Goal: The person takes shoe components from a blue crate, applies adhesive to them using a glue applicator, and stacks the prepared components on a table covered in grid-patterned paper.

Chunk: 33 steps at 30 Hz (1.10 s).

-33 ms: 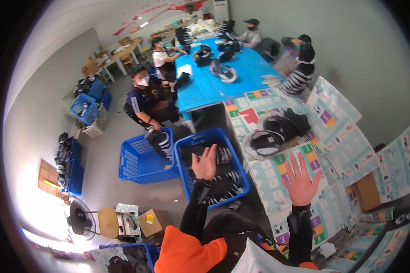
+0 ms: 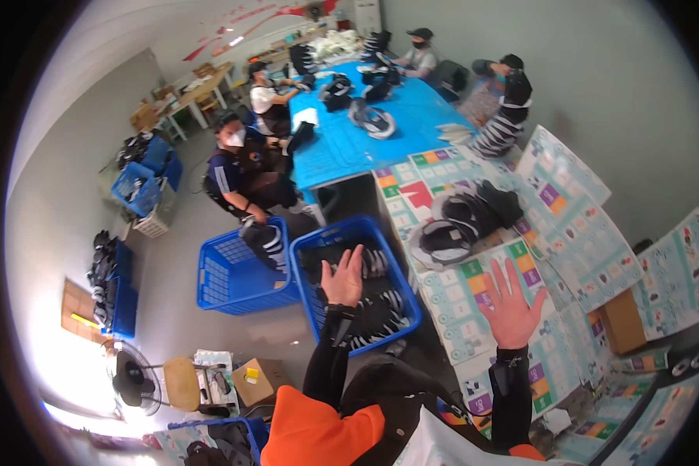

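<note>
My left hand (image 2: 343,278) is open with the fingers together, palm down, above a blue plastic basket (image 2: 404,281) that holds black-and-white striped items (image 2: 373,311). My right hand (image 2: 511,304) is open with the fingers spread, held over a table covered in colourful printed sheets (image 2: 474,283). Neither hand holds anything. Further back on that table lie black padded head-worn devices (image 2: 462,221), out of reach of both hands. Both my forearms wear black sleeves.
A second blue basket (image 2: 233,272) stands left of the first, and a seated masked person (image 2: 241,167) reaches toward it. More people sit at a blue table (image 2: 349,151) behind. There is a cardboard box (image 2: 621,318) at right, and a fan (image 2: 132,380) and a box (image 2: 256,380) on the floor.
</note>
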Tool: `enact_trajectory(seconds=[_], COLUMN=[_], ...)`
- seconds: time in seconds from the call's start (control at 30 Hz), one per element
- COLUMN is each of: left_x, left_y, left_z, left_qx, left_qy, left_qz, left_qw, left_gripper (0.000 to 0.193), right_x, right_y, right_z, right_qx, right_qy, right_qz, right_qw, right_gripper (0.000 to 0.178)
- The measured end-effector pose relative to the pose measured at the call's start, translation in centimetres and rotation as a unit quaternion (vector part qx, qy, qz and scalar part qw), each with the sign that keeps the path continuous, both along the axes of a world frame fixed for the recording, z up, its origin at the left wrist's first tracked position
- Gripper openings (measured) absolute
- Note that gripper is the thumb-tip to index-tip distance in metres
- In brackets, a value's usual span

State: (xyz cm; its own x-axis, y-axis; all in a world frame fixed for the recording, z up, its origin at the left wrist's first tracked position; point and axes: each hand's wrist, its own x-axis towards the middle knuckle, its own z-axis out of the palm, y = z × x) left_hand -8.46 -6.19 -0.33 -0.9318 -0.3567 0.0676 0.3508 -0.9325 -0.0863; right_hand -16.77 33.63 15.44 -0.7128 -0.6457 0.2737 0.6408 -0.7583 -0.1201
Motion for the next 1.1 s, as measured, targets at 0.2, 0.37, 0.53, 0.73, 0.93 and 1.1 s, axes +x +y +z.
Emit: enact_trajectory(seconds=[0.2,0.37,0.53,0.73,0.93,1.1], left_x=[-5.1,-9.1,-11.9,-13.4,-12.2,-14.4], left_y=[0.5,3.3,4.5,6.5,8.9,6.1], left_z=[-3.7,-7.1,-3.6,0.0,7.0,4.7], left_qx=[-0.158,-0.259,-0.495,-0.828,-0.708,-0.823], left_qy=[-0.262,-0.246,-0.322,-0.250,0.081,-0.003], left_qz=[-0.147,-0.250,-0.229,0.021,-0.031,-0.046], left_qw=[0.941,0.900,0.773,0.501,0.700,0.566], left_gripper=[0.043,0.036,0.042,0.047,0.015,0.023], right_x=[-0.2,1.8,2.0,-1.5,-5.8,-9.0], right_y=[0.2,-3.2,-9.8,-12.7,-18.8,-20.8], right_z=[0.4,5.9,9.7,5.6,-0.1,5.2], right_qx=[0.270,0.545,0.518,0.353,0.449,0.360], right_qy=[0.202,0.380,0.349,0.333,0.368,0.468], right_qz=[-0.098,-0.202,-0.281,-0.115,-0.037,-0.119], right_qw=[0.936,0.719,0.729,0.867,0.813,0.799], right_gripper=[0.071,0.041,0.052,0.025,0.018,0.086])
